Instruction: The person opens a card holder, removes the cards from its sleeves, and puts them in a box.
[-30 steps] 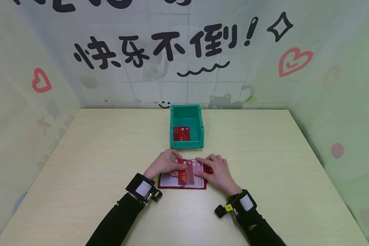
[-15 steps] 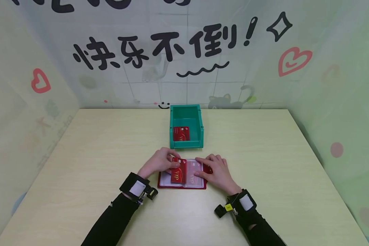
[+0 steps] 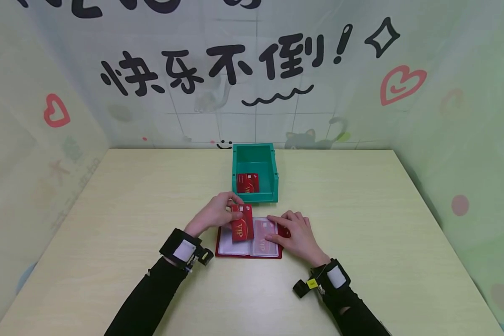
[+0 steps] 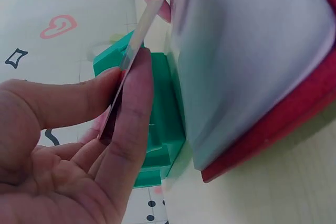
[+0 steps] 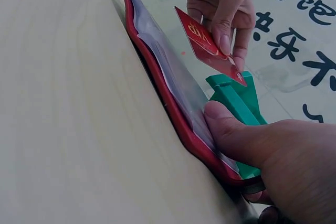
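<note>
My left hand (image 3: 214,212) pinches a red VIP card (image 3: 242,226) between thumb and fingers. In the right wrist view the card (image 5: 198,35) is held up, apart from the pages. Below it an open card holder (image 3: 227,246) with a red cover and clear sleeves lies on the table. Through its right-hand sleeve a second VIP card (image 3: 262,240) looks pale. My right hand (image 3: 296,235) grips the holder's right edge, its thumb (image 5: 223,121) on the sleeve and its fingers partly hidden under the cover.
A green bin (image 3: 257,198) stands just behind the card holder, with red VIP card (image 3: 247,183) stock lying at its front left. The light wooden table (image 3: 361,196) runs back to a printed cloth wall (image 3: 151,116), with cloth on both sides.
My left hand has carried the red card from over the right page leftward, then up and back toward the bin. My right hand has stayed in place on the card holder.
</note>
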`<state>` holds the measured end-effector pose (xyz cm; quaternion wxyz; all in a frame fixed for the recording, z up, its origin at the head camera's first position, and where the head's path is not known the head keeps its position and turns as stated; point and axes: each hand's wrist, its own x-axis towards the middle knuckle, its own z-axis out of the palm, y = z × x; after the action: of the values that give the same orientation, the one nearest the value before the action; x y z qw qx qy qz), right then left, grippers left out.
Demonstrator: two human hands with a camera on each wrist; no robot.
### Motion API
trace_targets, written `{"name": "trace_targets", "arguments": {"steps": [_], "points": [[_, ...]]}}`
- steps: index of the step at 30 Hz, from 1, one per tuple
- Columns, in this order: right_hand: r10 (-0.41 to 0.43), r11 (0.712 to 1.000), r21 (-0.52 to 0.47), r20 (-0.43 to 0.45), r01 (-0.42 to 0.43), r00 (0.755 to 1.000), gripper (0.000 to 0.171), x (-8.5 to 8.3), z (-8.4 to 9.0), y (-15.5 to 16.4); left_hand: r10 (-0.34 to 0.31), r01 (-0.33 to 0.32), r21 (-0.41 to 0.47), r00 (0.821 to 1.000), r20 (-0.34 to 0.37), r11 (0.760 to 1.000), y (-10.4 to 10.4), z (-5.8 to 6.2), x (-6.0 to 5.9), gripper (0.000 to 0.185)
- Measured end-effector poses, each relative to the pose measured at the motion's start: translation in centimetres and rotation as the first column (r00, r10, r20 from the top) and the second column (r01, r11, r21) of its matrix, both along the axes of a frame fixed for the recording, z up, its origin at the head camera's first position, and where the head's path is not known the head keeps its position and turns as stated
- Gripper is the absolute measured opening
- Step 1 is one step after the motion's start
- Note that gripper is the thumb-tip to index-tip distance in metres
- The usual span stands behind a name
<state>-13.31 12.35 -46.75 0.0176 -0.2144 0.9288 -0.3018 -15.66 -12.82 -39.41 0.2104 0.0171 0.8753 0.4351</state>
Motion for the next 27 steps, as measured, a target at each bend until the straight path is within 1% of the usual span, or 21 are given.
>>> {"name": "trace_targets", "arguments": {"steps": [3,7,13,16,23,27], "points": [[-0.001,1.0,-0.001,-0.001,0.001,1.0,0.056,0.0,0.0,0.0,-0.02,0.021,0.002,0.999,-0.048,1.0,0.0,0.3,-0.3,0.037],[0.0,1.0,0.0,0.001,0.0,1.0,0.056,-0.1,0.0,0.0,-0.047,0.047,-0.003,0.99,-0.135,0.999,0.1,0.7,-0.7,0.038],[0.001,1.0,-0.004,0.005,-0.001,1.0,0.056,-0.1,0.0,0.0,-0.039,0.041,0.005,0.97,-0.24,0.999,0.5,1.4,-1.6,0.038],[0.003,1.0,-0.006,0.007,-0.003,1.0,0.056,-0.1,0.0,0.0,-0.035,0.037,0.002,0.96,-0.278,0.999,0.7,1.9,-2.2,0.038],[0.006,1.0,-0.004,0.011,-0.006,1.0,0.056,0.0,-0.1,0.1,-0.059,0.052,-0.029,0.933,-0.355,0.998,0.9,2.8,-3.9,0.037],[0.006,1.0,-0.001,0.009,-0.006,1.0,0.056,0.0,-0.1,0.0,-0.052,0.039,-0.042,0.921,-0.386,0.998,1.1,3.4,-4.9,0.036]]}}
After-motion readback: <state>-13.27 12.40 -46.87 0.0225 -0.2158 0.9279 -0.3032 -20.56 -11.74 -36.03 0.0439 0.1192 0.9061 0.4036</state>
